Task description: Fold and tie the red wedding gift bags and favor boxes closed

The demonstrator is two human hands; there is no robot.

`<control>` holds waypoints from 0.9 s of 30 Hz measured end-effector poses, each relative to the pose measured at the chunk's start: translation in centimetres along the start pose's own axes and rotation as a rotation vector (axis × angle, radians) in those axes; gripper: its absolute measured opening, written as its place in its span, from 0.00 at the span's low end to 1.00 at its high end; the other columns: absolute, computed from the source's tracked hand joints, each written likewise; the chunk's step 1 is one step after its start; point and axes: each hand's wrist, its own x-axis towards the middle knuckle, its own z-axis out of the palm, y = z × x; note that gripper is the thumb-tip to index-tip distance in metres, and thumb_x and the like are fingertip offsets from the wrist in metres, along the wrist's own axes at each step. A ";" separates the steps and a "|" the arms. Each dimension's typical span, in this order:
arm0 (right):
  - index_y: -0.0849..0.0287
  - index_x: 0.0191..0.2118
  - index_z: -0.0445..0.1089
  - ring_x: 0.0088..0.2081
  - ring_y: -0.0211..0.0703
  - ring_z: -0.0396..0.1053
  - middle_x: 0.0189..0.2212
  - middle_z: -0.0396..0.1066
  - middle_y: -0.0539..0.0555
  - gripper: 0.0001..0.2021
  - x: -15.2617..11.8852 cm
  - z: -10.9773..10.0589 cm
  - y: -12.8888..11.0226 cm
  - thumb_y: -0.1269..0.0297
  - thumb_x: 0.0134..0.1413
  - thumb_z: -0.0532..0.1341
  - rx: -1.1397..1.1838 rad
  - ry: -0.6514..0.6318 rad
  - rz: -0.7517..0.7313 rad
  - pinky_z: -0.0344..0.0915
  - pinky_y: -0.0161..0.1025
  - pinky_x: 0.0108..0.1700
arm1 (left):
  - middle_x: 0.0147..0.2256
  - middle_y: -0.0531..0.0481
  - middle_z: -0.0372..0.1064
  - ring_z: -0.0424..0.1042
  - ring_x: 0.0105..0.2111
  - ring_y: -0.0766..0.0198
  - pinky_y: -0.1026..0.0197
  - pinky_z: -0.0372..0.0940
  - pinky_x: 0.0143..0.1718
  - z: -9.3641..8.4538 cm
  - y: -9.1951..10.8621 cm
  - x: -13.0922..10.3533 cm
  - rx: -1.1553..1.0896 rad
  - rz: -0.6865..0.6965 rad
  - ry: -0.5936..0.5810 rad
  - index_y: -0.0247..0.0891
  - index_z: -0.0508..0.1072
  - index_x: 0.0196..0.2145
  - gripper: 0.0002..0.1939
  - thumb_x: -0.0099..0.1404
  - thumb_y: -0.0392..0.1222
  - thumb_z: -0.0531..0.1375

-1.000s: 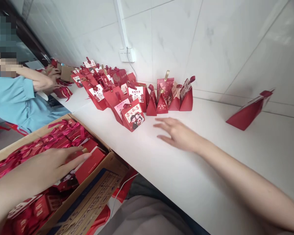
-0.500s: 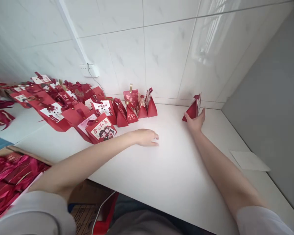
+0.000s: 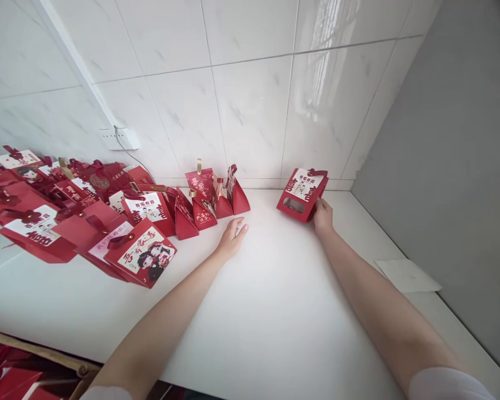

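My right hand grips a red gift box by its right side, near the tiled wall. The box has a white printed card on its front, a small window below it and a ribbon at the top; it leans slightly. Part of my right fingers is hidden behind it. My left hand is open and holds nothing, thumb and fingers apart. It is just in front of a short row of red gift boxes, closest to a small triangular gift box and the triangular box at the row's right end.
Many red gift boxes crowd the left of the white table, a large one with a couple's picture in front. A wall socket with a cord is behind them. A white sheet lies by the grey panel at right.
The box in my right hand has turned, so its card front now faces me. My left hand has come nearer the short row. The camera view has also shifted.
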 end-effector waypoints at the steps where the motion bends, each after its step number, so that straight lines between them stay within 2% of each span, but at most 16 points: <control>1: 0.60 0.38 0.71 0.39 0.50 0.72 0.38 0.75 0.57 0.24 -0.3 0.1 -0.3 0.41 0.49 0.56 0.034 -0.079 0.026 0.70 0.45 0.41 | 0.61 0.37 0.55 0.59 0.61 0.53 0.46 0.56 0.61 0.1 0.1 0.1 -0.026 -0.016 0.015 0.40 0.58 0.58 0.27 0.68 0.58 0.49; 4: 0.61 0.33 0.75 0.34 0.53 0.74 0.32 0.77 0.58 0.21 -1.7 0.6 -1.5 0.46 0.40 0.66 0.088 -0.373 0.113 0.71 0.47 0.36 | 0.64 0.37 0.51 0.54 0.64 0.51 0.46 0.52 0.63 0.2 0.4 0.0 -0.107 -0.027 0.003 0.40 0.56 0.61 0.32 0.66 0.61 0.51; 6: 0.62 0.31 0.76 0.33 0.56 0.75 0.29 0.77 0.59 0.19 -3.3 1.4 -2.3 0.52 0.36 0.70 0.091 -0.556 0.153 0.72 0.49 0.36 | 0.65 0.38 0.49 0.49 0.66 0.50 0.46 0.48 0.65 0.1 0.8 -0.1 -0.230 0.036 -0.074 0.40 0.55 0.62 0.36 0.63 0.63 0.54; 9: 0.62 0.32 0.77 0.34 0.58 0.75 0.31 0.77 0.58 0.17 -6.0 3.5 -3.2 0.55 0.37 0.71 0.101 -0.698 0.137 0.72 0.49 0.36 | 0.65 0.40 0.50 0.49 0.66 0.49 0.47 0.47 0.66 0.2 1.1 -0.2 -0.424 0.158 -0.185 0.40 0.55 0.63 0.38 0.62 0.62 0.57; 11: 0.58 0.37 0.76 0.37 0.54 0.74 0.36 0.77 0.55 0.16 -7.8 5.1 -3.6 0.54 0.42 0.68 0.128 -0.676 0.076 0.71 0.47 0.40 | 0.62 0.42 0.57 0.56 0.63 0.50 0.48 0.52 0.64 0.3 1.2 -0.1 -0.516 0.143 -0.106 0.40 0.59 0.60 0.32 0.64 0.60 0.55; 14: 0.54 0.43 0.73 0.42 0.49 0.72 0.43 0.75 0.52 0.15 -9.7 6.9 -3.9 0.52 0.53 0.60 0.149 -0.595 -0.010 0.68 0.44 0.45 | 0.55 0.44 0.67 0.67 0.55 0.52 0.49 0.62 0.56 0.4 1.0 0.3 -0.654 0.039 0.121 0.41 0.64 0.54 0.24 0.67 0.58 0.51; 17: 0.54 0.44 0.71 0.44 0.47 0.70 0.44 0.73 0.53 0.14 -10.4 7.6 -4.3 0.54 0.57 0.57 0.129 -0.537 -0.082 0.66 0.44 0.48 | 0.48 0.46 0.71 0.71 0.49 0.54 0.52 0.66 0.50 -0.1 0.9 0.5 -0.650 0.027 0.203 0.40 0.68 0.49 0.20 0.66 0.55 0.53; 18: 0.54 0.44 0.70 0.45 0.47 0.69 0.45 0.72 0.53 0.13 -10.4 7.7 -4.7 0.55 0.58 0.57 0.130 -0.467 -0.106 0.65 0.45 0.49 | 0.47 0.46 0.72 0.71 0.47 0.55 0.53 0.66 0.49 -0.3 0.9 0.5 -0.605 0.045 0.217 0.40 0.69 0.47 0.19 0.66 0.54 0.53; 20: 0.54 0.45 0.68 0.48 0.45 0.67 0.47 0.69 0.54 0.12 -10.2 7.7 -6.0 0.57 0.58 0.57 0.168 -0.237 -0.156 0.62 0.45 0.53 | 0.45 0.47 0.72 0.71 0.46 0.55 0.55 0.66 0.48 -0.6 1.0 0.4 -0.495 0.095 0.246 0.39 0.70 0.45 0.17 0.66 0.53 0.54; 22: 0.53 0.45 0.65 0.52 0.42 0.64 0.50 0.66 0.52 0.10 -10.3 7.7 -8.4 0.60 0.57 0.57 0.261 -0.014 -0.196 0.58 0.45 0.58 | 0.46 0.46 0.72 0.71 0.47 0.55 0.55 0.66 0.48 -0.7 1.1 0.3 -0.415 0.166 0.249 0.39 0.69 0.47 0.18 0.66 0.53 0.54; 23: 0.53 0.43 0.65 0.51 0.41 0.64 0.49 0.66 0.51 0.09 -10.8 7.7 -10.0 0.61 0.56 0.58 0.334 0.026 -0.215 0.57 0.43 0.58 | 0.48 0.46 0.71 0.71 0.48 0.54 0.54 0.65 0.49 -0.7 1.2 0.2 -0.384 0.209 0.228 0.39 0.67 0.50 0.20 0.66 0.53 0.54; 25: 0.52 0.41 0.64 0.46 0.38 0.68 0.45 0.67 0.50 0.08 -12.8 7.6 -13.6 0.62 0.55 0.58 0.502 -0.062 -0.174 0.62 0.41 0.54 | 0.51 0.44 0.69 0.69 0.51 0.52 0.52 0.64 0.52 -0.5 1.3 0.1 -0.307 0.282 0.122 0.39 0.63 0.55 0.25 0.65 0.54 0.56; 26: 0.53 0.39 0.63 0.41 0.38 0.70 0.41 0.68 0.49 0.06 -14.3 7.5 -15.5 0.61 0.56 0.57 0.583 -0.173 -0.136 0.65 0.40 0.49 | 0.52 0.44 0.69 0.69 0.52 0.51 0.51 0.64 0.53 -0.5 1.3 0.1 -0.260 0.297 0.049 0.40 0.62 0.57 0.27 0.64 0.54 0.57; 27: 0.54 0.37 0.63 0.38 0.39 0.70 0.37 0.69 0.50 0.05 -16.0 7.3 -17.2 0.60 0.57 0.56 0.639 -0.340 -0.087 0.67 0.40 0.46 | 0.52 0.44 0.70 0.69 0.52 0.51 0.50 0.64 0.54 -0.4 1.4 0.1 -0.213 0.293 -0.020 0.41 0.63 0.57 0.29 0.63 0.55 0.58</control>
